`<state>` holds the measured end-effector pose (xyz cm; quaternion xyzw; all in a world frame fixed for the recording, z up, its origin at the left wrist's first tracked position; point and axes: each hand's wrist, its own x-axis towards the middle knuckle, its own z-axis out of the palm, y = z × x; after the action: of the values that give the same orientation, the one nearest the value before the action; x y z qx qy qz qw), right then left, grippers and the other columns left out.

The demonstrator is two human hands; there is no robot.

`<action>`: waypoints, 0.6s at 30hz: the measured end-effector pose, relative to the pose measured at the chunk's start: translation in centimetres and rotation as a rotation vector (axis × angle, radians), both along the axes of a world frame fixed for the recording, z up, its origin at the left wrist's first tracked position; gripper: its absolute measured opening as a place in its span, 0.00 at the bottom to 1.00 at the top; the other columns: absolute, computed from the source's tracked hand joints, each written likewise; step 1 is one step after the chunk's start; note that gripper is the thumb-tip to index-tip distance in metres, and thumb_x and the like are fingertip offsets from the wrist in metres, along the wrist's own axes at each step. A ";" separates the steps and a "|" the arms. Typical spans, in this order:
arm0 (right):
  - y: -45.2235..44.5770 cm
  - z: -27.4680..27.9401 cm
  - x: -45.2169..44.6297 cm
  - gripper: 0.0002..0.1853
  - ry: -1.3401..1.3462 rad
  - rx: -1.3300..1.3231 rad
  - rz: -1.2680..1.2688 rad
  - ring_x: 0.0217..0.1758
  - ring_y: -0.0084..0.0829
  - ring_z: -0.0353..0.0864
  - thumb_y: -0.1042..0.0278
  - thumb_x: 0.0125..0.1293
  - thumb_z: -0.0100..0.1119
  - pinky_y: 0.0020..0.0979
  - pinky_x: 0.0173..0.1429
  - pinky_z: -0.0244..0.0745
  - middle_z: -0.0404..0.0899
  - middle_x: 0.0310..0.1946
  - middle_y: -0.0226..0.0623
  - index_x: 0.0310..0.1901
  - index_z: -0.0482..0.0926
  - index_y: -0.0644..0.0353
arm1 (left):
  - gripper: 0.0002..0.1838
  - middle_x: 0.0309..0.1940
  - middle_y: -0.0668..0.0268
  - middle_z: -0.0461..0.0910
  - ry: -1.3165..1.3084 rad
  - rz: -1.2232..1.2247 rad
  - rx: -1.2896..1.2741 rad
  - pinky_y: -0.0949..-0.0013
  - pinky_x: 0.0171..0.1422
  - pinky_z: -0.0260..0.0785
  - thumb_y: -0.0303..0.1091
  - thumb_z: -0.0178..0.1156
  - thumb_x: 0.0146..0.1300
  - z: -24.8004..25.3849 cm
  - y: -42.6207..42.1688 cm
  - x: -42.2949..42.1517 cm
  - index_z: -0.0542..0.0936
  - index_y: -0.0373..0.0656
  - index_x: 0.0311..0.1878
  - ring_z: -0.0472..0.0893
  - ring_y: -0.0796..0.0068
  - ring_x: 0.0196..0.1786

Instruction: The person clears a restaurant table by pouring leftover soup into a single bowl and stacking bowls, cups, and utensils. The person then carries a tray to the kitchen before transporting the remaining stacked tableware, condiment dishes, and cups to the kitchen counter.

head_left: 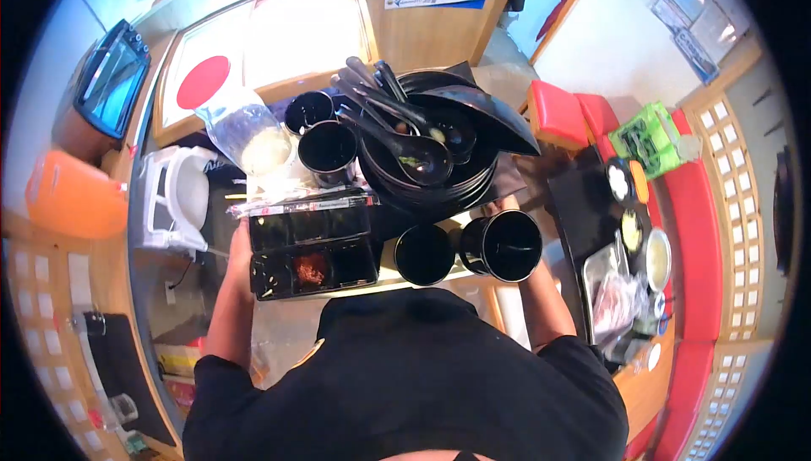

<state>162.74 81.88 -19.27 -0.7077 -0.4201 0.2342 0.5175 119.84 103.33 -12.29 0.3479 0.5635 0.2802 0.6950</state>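
Observation:
Held in front of my body is a tray (388,268) loaded with dishes. My left hand (242,240) is at its left edge and my right hand (505,204) at its right, both closed on the tray, with most fingers hidden. Beside my left hand sits a black divided box (272,273) with red food scraps in one compartment. Black cups (424,255) stand near my chest; one larger black cup (507,250) is by my right hand. Farther out, black ladle-like spoons (414,157) lie in stacked black bowls (473,189). More black cups (328,150) stand beside a clear plastic bag (245,130).
A white booster seat (174,199) and an orange chair back (74,195) are at left. At right, a dark table (574,216) holds food bowls and a metal tray (601,268), beside a red bench (688,241). A wooden partition (427,35) stands ahead.

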 end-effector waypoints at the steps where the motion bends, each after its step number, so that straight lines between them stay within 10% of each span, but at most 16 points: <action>1: 2.5 -0.5 1.9 0.21 -0.009 0.005 -0.007 0.53 0.40 0.73 0.72 0.51 0.53 0.36 0.55 0.68 0.74 0.46 0.49 0.51 0.70 0.63 | 0.28 0.36 0.64 0.79 -0.014 -0.022 0.071 0.71 0.37 0.70 0.51 0.33 0.68 0.2 2.6 2.1 0.77 0.39 0.44 0.79 0.74 0.34; 5: 12.9 -1.9 9.3 0.22 -0.027 0.022 -0.039 0.53 0.40 0.73 0.72 0.51 0.54 0.37 0.55 0.68 0.74 0.46 0.48 0.51 0.70 0.63 | 0.31 0.35 0.62 0.79 0.532 -0.299 0.471 0.69 0.40 0.69 0.53 0.32 0.68 -3.6 16.1 7.3 0.78 0.35 0.42 0.78 0.72 0.36; 18: 44.0 -1.4 32.0 0.22 -0.080 0.151 -0.052 0.53 0.40 0.73 0.70 0.51 0.55 0.37 0.55 0.68 0.74 0.46 0.47 0.51 0.70 0.62 | 0.25 0.36 0.63 0.79 0.375 -0.142 0.302 0.72 0.40 0.69 0.49 0.41 0.66 -1.2 44.0 28.5 0.78 0.36 0.44 0.77 0.76 0.37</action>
<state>194.75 125.90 -20.66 -0.6863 -0.4384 0.1596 0.5580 148.33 147.33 -13.48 0.5326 0.6082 0.2422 0.5364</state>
